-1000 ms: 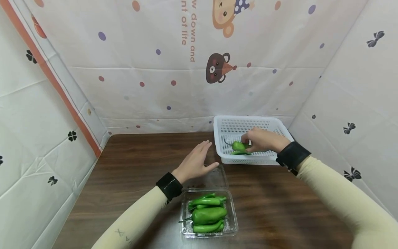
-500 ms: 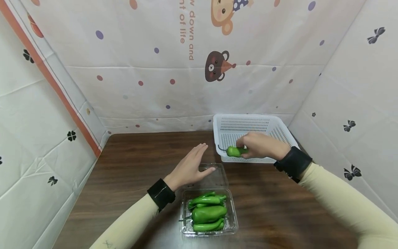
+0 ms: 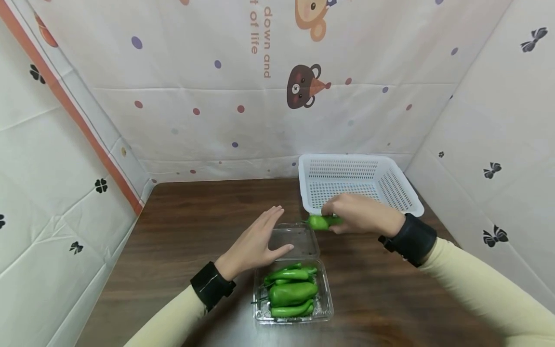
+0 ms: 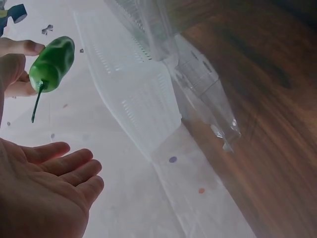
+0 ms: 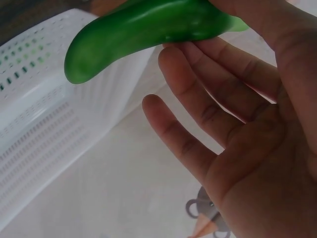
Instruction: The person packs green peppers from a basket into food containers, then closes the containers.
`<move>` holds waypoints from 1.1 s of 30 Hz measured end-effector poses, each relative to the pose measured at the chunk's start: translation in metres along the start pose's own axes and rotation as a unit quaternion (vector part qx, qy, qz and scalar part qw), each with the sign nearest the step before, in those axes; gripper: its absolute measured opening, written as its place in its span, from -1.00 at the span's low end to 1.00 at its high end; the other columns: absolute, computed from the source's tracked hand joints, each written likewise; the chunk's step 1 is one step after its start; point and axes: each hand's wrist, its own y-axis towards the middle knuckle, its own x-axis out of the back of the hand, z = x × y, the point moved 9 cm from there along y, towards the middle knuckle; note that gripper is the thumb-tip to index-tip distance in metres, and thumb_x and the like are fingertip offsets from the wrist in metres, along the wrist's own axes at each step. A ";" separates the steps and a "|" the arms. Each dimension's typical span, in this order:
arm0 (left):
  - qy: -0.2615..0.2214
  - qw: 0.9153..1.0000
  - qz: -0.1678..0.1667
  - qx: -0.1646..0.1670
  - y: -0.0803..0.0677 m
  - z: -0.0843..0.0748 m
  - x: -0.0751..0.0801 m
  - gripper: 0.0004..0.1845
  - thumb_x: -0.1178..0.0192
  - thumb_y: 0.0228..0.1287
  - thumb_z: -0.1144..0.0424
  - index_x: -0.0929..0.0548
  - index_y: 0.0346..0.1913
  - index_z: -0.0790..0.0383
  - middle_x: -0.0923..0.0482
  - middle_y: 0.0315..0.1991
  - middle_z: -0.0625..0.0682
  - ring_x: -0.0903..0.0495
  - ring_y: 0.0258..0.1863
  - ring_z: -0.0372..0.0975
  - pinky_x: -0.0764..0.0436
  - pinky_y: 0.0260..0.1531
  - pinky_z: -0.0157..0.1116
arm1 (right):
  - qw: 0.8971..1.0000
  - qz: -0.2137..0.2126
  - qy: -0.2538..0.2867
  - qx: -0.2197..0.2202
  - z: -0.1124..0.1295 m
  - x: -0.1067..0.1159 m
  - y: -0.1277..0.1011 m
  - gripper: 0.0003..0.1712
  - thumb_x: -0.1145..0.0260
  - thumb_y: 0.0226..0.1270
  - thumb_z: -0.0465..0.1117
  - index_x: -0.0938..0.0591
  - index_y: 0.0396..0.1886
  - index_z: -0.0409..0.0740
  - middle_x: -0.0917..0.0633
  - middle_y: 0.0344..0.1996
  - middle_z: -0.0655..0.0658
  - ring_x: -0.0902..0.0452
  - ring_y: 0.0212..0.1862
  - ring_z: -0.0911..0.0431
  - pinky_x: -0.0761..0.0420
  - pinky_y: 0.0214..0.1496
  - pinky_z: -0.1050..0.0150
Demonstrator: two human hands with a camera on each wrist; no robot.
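My right hand [image 3: 360, 214] pinches a green pepper [image 3: 319, 222] at the near edge of the white basket [image 3: 305, 193]. In the right wrist view the thumb and fingertips hold this pepper [image 5: 138, 37], with its blunt tip sticking out. The stem shows in the left wrist view, pointing down from the pepper [image 4: 52, 64]. My left hand [image 3: 251, 241] hovers with straight fingers beside the raised lid [image 3: 295, 241] of a clear plastic box [image 3: 327, 308]. Several green peppers [image 3: 292, 293] lie in that box. In the left wrist view the left palm [image 4: 54, 183] is bare.
The basket stands at the back right of the brown wooden table [image 3: 195, 217], against the patterned cloth wall [image 3: 217, 130]. Another cloth wall [image 3: 477, 168] rises on the right. The clear box sits at the table's front middle, its lid folded back.
My right hand has lifted the green pepper out of the basket and brought it left and nearer. My left hand has drawn back slightly down and to the left.
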 end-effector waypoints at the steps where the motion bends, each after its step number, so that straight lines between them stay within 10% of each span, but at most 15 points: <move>1: -0.002 1.000 -0.001 0.002 -0.002 0.000 0.001 -0.02 -0.32 0.35 -0.19 -0.15 0.61 0.27 -0.14 0.59 0.17 -0.09 0.60 -0.05 -0.28 0.50 -0.03 | 1.000 -0.002 -0.003 0.004 0.003 0.000 0.000 -0.79 -0.61 0.07 -0.26 -0.71 -0.35 -0.03 -0.69 -0.40 0.10 -0.55 -0.39 0.27 -0.61 -0.36 0.36; 33: -0.008 1.000 -0.009 -0.011 -0.048 -0.011 0.007 -0.01 -0.35 0.33 -0.17 -0.13 0.62 0.23 -0.12 0.60 0.15 -0.12 0.58 0.00 -0.31 0.47 0.03 | 0.996 -0.019 -0.026 0.085 0.068 -0.017 -0.002 -0.74 -0.63 0.05 -0.20 -0.68 -0.33 -0.03 -0.55 -0.48 0.11 -0.36 -0.45 0.29 -0.39 -0.44 0.45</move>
